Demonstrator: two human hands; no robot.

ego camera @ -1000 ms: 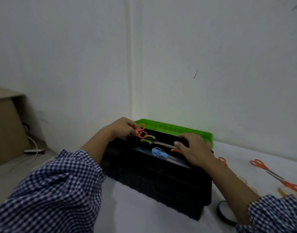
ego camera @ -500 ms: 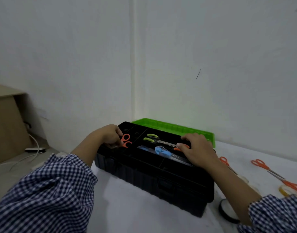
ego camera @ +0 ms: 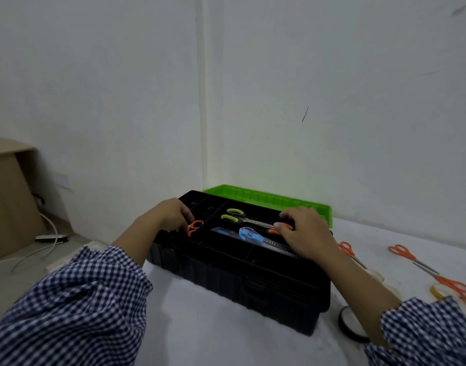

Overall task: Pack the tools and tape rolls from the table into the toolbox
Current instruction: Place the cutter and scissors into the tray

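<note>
A black toolbox (ego camera: 242, 283) stands open on the white table, its green lid (ego camera: 269, 200) folded back. My left hand (ego camera: 171, 216) grips small orange scissors (ego camera: 195, 226) down in the tray's left compartment. Over the tray's right end, my right hand (ego camera: 304, 232) pinches an orange-handled tool (ego camera: 282, 229), most of it hidden under the fingers. Green-handled scissors (ego camera: 233, 215) and a blue utility knife (ego camera: 250, 235) lie in the tray between my hands.
Right of the box on the table lie orange scissors (ego camera: 346, 248), a longer orange pair (ego camera: 411, 258), a black tape roll (ego camera: 350, 324), a yellow roll (ego camera: 437, 290) and a pale roll (ego camera: 374, 274). A wooden cabinet (ego camera: 7, 196) and cables are on the floor at left.
My left hand has brought the orange scissors from above the green-handled pair down and left into the tray's left compartment. The right hand has stayed at the tray's right end.
</note>
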